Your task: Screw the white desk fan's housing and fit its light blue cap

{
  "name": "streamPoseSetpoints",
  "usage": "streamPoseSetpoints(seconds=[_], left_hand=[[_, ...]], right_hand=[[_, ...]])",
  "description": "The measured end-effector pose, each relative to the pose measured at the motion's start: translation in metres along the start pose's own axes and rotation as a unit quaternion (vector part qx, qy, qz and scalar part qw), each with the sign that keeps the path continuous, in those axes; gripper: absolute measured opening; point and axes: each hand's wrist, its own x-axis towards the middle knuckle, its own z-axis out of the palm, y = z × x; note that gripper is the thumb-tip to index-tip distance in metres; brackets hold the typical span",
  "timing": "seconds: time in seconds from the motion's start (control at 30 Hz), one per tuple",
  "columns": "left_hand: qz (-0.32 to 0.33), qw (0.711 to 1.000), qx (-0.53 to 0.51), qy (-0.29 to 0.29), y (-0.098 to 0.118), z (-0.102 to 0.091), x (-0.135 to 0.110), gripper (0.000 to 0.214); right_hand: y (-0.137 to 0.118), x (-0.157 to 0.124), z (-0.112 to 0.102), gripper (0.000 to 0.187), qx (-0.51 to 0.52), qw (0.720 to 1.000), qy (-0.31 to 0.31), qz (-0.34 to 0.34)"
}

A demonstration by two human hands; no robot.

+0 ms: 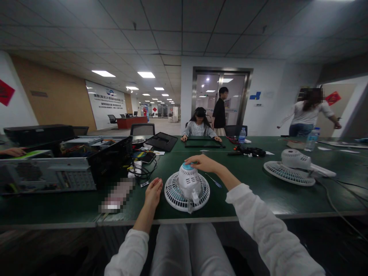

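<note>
White plastic makes up most of the fan (pixel 188 182), which lies face down on its round grille near the front edge of the green bench (pixel 244 172), straight ahead of the person and between the two hands. Its motor housing points upward, with a blue cap (pixel 187 166) at the top, and the neck stub (pixel 195 196) faces the near side.

The right hand (pixel 203 163) reaches across from the right, its fingers bent over the blue cap and seemingly in contact with it; whether they pinch it or merely rest there, I cannot tell. The left hand (pixel 154 190) is beside the fan on its left, just apart from the grille, fingers together and loosely curved, with nothing visible in them.

As for progress, the work looks partway along at most. The fan head stands with no pole or base joined to it, yet the grille, housing and cap appear to be together, and no loose fan part shows close by. Attention at the cap seems unfinished; whether it is being fitted or freed cannot be judged from one view. A screwdriver (pixel 217 184) lies unheld just to the right of the fan, so no tool is in use.

Farther right, a second fan (pixel 296 158) also lies grille down, apparently untouched. On the left sits an opened computer case (pixel 57 174).
</note>
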Motion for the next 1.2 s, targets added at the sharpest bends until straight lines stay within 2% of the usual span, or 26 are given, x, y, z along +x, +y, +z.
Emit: streamPoseSetpoints(seconds=[0.57, 0.7, 0.87, 1.2], left_hand=[[-0.007, 0.999, 0.002, -0.037, 0.005, 0.003, -0.009, 0.019], [-0.006, 0.998, 0.025, -0.064, 0.004, 0.004, -0.011, 0.023], [-0.025, 0.993, 0.062, -0.096, 0.002, 0.007, -0.013, 0.016], [-0.034, 0.994, 0.067, -0.073, 0.001, 0.003, -0.009, 0.015]], right_hand=[[0.006, -0.002, 0.004, 0.031, 0.030, 0.999, 0.011, 0.005], [0.008, -0.003, 0.002, 0.031, 0.048, 0.999, 0.000, 0.008], [0.009, -0.002, -0.001, 0.032, 0.065, 0.998, -0.010, 0.011], [0.005, 0.001, -0.003, 0.028, 0.010, 1.000, -0.012, 0.002]])
